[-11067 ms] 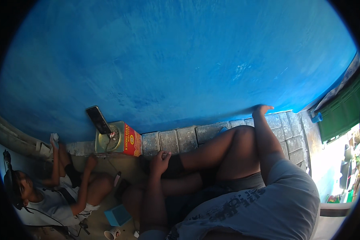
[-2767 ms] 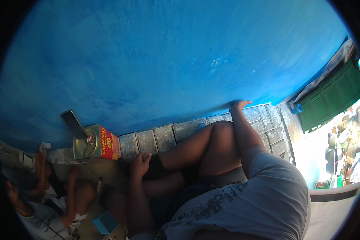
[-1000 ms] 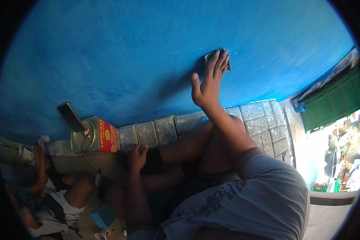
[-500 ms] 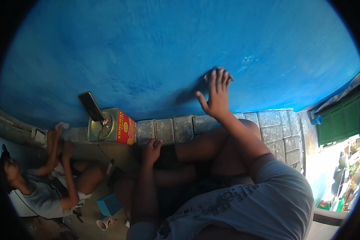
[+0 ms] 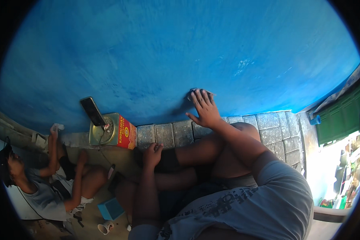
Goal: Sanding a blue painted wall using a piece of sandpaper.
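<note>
My right hand [image 5: 205, 110] presses a dark, thin folded piece [image 5: 196, 93] flat against the blue wall [image 5: 160, 48], low down near its foot. The fingers lie stretched over the piece, covering most of it, and the thumb points out to the left. Whether it is sandpaper or cloth I cannot tell. Pale scuff marks [image 5: 244, 64] show on the wall to the upper right of this hand. My left hand [image 5: 152, 155] rests by my folded legs, its fingers loosely curled, with nothing visible in them.
A red and yellow biscuit tin [image 5: 127, 134] stands by the wall, a phone [image 5: 92, 111] propped on it. At left sits another person [image 5: 48, 196], one hand raised with a whitish piece [image 5: 60, 127]. Near them are a blue box [image 5: 111, 209] and a paper cup [image 5: 105, 228]. Grey paving blocks [image 5: 183, 134] border the wall.
My right hand has slid down and to the left along the wall with the dark piece. My left hand has barely moved. The other person's lower hand has moved away from the raised one.
</note>
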The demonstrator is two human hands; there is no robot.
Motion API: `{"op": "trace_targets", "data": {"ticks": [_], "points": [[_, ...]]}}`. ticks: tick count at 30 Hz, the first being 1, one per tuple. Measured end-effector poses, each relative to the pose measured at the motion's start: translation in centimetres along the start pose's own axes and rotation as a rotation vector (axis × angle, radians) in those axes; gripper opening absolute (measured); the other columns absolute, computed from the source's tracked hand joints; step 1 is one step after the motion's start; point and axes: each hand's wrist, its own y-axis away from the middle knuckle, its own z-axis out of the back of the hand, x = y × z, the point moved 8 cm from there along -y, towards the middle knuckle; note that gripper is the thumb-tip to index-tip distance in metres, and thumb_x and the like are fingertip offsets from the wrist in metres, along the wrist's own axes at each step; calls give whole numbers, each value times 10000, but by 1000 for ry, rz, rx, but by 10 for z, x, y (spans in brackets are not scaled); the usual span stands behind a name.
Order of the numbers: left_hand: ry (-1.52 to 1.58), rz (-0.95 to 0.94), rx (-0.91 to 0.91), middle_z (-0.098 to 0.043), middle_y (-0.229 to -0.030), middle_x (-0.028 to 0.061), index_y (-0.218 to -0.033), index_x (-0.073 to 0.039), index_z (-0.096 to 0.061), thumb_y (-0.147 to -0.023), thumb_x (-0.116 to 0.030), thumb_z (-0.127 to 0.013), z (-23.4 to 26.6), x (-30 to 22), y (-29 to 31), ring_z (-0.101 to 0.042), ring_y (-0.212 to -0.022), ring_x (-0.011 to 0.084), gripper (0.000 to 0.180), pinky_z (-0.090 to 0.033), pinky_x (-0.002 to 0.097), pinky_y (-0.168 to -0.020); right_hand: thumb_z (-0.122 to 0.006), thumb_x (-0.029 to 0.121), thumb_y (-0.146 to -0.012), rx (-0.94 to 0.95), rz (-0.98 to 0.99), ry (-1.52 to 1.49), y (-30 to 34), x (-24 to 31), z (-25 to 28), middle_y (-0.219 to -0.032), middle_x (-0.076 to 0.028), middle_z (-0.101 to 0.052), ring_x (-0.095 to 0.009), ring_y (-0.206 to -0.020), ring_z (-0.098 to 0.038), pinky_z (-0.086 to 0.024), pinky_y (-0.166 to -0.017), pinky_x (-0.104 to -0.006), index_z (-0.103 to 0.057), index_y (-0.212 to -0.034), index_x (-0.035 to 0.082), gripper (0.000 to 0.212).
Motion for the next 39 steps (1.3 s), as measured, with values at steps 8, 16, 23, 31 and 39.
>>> {"op": "trace_targets", "data": {"ticks": [8,16,23,31,39], "points": [[33,16,24,-688,-958,188,-1035,-57,-671,-884,-495,-618,-3,3,8,-660,-933,377,466,-509,430,-790,-557,411,-927,-515,-213,-54,-18,-57,95,-1542,-304,-224,-498,-1441,-155,-89,-1154,-585,-264,-1491,-38,778],[-23,12,-13,-690,-962,193,-1035,-56,-671,-886,-495,-615,0,6,2,-656,-947,385,467,-508,441,-796,-544,516,-927,25,-2,-73,16,-7,-14,-1535,-336,-190,-502,-1442,-131,-103,-1147,-608,-250,-1476,-80,862],[-100,2,-111,-687,-965,153,-1037,-90,-686,-882,-473,-622,13,-31,23,-647,-963,357,418,-497,443,-824,-520,513,-940,10,-42,-52,18,-13,-12,-1537,-330,-192,-497,-1437,-163,-120,-1145,-606,-240,-1479,-79,848],[-645,-67,-4,-576,-1286,183,-1150,-39,-662,-933,-585,-433,-4,-15,29,-483,-1265,330,631,-285,537,-1080,-514,479,-952,-291,-157,-21,-7,-40,62,-1554,-281,-214,-444,-1451,-184,-141,-1159,-558,-223,-1502,-46,814],[-686,15,131,-536,-1360,186,-1227,-43,-629,-957,-603,-336,-8,-13,28,-443,-1324,320,688,-230,552,-1121,-558,475,-932,-220,-98,-22,14,-39,27,-1552,-317,-168,-474,-1458,-113,-92,-1166,-556,-191,-1489,-88,873]]}}
